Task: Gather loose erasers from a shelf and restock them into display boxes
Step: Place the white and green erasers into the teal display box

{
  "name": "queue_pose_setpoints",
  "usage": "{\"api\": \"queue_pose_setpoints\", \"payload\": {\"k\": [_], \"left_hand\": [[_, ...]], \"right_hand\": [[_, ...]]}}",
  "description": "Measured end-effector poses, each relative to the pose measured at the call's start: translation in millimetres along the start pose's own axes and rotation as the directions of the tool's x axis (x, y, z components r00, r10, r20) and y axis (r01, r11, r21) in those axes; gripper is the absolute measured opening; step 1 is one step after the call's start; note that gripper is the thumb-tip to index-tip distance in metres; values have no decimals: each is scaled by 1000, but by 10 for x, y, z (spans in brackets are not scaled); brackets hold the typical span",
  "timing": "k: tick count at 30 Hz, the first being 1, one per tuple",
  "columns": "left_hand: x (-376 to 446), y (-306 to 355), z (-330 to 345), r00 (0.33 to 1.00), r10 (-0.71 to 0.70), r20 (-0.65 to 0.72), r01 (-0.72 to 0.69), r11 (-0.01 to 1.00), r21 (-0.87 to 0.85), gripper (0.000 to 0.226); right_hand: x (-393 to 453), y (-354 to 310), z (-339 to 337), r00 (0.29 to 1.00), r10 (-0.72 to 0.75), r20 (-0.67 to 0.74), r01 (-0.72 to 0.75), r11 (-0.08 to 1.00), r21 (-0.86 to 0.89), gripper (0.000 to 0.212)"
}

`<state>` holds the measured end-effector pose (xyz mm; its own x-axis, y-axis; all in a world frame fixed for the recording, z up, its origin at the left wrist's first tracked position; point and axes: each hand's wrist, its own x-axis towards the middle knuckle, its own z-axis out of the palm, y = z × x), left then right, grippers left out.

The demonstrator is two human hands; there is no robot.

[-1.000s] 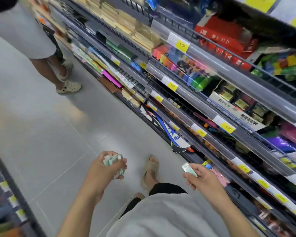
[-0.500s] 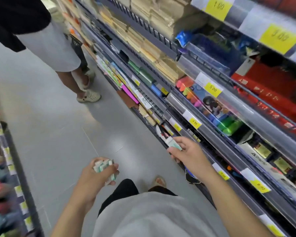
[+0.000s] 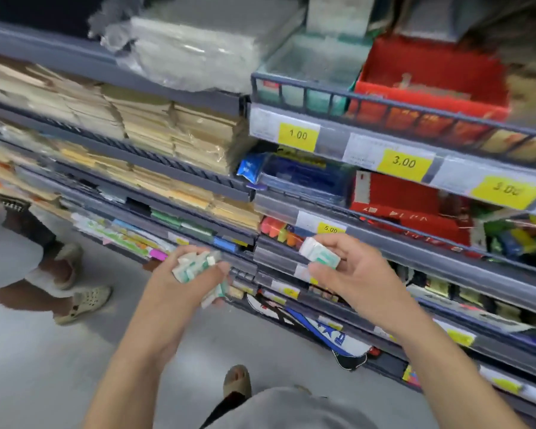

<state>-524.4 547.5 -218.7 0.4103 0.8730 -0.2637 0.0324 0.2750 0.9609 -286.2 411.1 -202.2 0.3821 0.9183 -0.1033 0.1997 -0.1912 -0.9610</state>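
Observation:
My left hand [image 3: 184, 284] grips a bundle of several white-and-green erasers [image 3: 195, 265] in front of the lower shelves. My right hand [image 3: 350, 274] pinches a single white-and-green eraser [image 3: 319, 253] between thumb and fingers, just right of the left hand and below the 5.00 price tag [image 3: 330, 229]. High on the shelf, behind a wire rail, stands a pale green display box [image 3: 307, 72] with teal erasers showing at its front. A red display box [image 3: 430, 78] stands to its right.
Shelves run along the right with brown envelope stacks [image 3: 155, 131], a blue packet tray [image 3: 304, 178], coloured markers [image 3: 279, 232] and yellow price tags [image 3: 297, 136]. Another person's legs in sandals [image 3: 84, 301] stand on the grey floor at left. My own sandalled foot [image 3: 237, 380] is below.
The view has swung up from the floor toward the upper shelves. Both hands have risen and come closer together, each still holding its erasers.

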Motion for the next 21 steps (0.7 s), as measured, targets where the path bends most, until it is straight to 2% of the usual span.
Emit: {"api": "queue_pose_setpoints", "payload": {"k": [3,6,11,16,21], "left_hand": [[301,454,125,986,74,152,-78,997,21,30],[472,847,275,942,172,289,-186,982,20,28],[599,1378,505,843,296,449,-287,954,-90,28],[691,1786,678,771,398,497,-384,913,-136,26],[848,2038,769,751,460,474,-447,882,-148,25]], "right_hand": [[-29,-280,-63,989,-70,-128,65,997,-41,26],[-88,-552,-106,963,-128,-238,109,990,-92,31],[-128,-956,-205,923,-224,-314,156,961,-228,29],[47,-1330,-376,855,-403,-326,266,881,-392,26],[330,-1616,-613,817,-487,-308,258,788,-559,32]]}}
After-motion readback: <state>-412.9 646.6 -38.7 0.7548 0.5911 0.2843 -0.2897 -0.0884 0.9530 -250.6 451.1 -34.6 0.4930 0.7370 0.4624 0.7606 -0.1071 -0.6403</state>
